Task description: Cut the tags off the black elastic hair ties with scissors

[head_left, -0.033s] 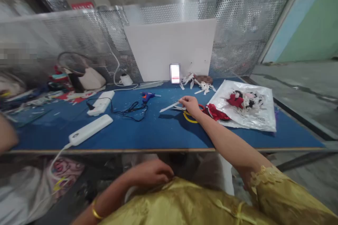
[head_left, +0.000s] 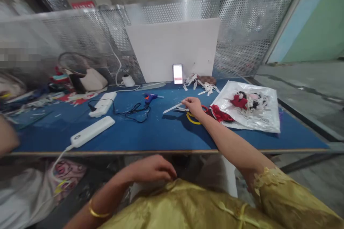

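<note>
Over the blue desk (head_left: 134,137), the right hand (head_left: 192,106) pinches a white strip (head_left: 171,108), its long axis slanting left and nearward; I cannot tell the grip of the left hand (head_left: 153,169).

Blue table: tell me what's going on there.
A person's right hand pinches a thin white strip over the blue table. Scissors with red and yellow handles show beneath that hand; whether it touches them is unclear. The left hand is below the table edge, near the lap, with nothing visible in it. A blue glue gun lies to the left, and red fabric to the right, beside a white plastic bag.
</note>
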### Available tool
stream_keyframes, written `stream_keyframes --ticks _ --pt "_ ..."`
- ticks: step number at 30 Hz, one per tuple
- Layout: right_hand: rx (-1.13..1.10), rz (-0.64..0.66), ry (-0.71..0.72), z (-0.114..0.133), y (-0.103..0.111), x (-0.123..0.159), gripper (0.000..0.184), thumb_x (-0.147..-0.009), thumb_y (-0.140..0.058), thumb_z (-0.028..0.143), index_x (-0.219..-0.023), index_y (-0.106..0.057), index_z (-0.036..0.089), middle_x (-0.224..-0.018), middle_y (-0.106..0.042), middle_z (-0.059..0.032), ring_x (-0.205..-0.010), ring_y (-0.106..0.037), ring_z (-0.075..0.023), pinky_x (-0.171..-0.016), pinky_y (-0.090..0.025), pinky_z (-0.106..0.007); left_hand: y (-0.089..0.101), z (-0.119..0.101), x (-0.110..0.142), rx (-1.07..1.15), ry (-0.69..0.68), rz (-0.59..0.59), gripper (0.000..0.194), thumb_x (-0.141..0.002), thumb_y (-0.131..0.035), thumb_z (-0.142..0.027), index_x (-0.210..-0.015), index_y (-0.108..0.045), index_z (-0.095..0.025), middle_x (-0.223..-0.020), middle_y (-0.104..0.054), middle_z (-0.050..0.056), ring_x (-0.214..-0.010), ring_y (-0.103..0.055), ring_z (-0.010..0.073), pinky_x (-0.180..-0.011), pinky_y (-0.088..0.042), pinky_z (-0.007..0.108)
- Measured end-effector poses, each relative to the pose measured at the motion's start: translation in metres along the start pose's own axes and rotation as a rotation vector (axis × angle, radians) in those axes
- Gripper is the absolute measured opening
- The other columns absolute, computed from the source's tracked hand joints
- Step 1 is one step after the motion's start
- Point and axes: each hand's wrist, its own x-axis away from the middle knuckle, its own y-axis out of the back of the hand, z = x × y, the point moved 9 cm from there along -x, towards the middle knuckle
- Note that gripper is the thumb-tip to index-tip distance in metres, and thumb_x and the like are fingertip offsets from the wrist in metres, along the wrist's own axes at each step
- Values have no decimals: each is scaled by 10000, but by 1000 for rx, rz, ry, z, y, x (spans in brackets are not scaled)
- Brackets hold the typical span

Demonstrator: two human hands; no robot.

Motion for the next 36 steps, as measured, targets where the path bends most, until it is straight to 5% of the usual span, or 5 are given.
stream_keyframes --ticks 2,6,9,16,36 --pt "35 -3 12 0 1 -1 206 -665 -658 363 -584 -606 181 -457 -511 48 -476 -441 -109 -509 -320 -243 43 -8 -8 31 2 -121 207 -874 -566 -296 -930 -733 -188 -806 -748 27 -738 -676 162 -703 -502 243" --pt "89 2 16 -7 5 -2 225 -678 -655 385 -599 -605 181 -470 -506 49 -485 -436 -108 -507 -319 -242 181 -20 -31 -134 -96 -1007 221 -827 -590 -336 -755 -722 -174 -678 -703 28 -657 -621 153 -687 -461 241" --pt "106 6 6 -13 10 -3 228 -684 -659 395 -625 -611 180 -486 -505 51 -490 -434 -105 -510 -327 -238 218 9 -67 -52 -83 -1224 194 -805 -584 -291 -844 -729 -169 -820 -739 63 -799 -650 185 -785 -462 270" --pt "59 -4 -38 -12 15 -3 233 -690 -676 405 -662 -628 179 -498 -523 51 -468 -436 -98 -504 -346 -237 209 58 -106 165 -116 -1085 358 -854 -505 -391 -968 -721 -129 -873 -757 101 -799 -688 204 -734 -512 295" --pt "-44 1 -82 1 2 10 200 -733 -669 365 -671 -625 180 -508 -539 44 -499 -461 -105 -518 -360 -241 188 33 -112 321 -179 -830 260 -719 -713 -371 -832 -750 -139 -785 -746 44 -702 -641 162 -709 -489 262"
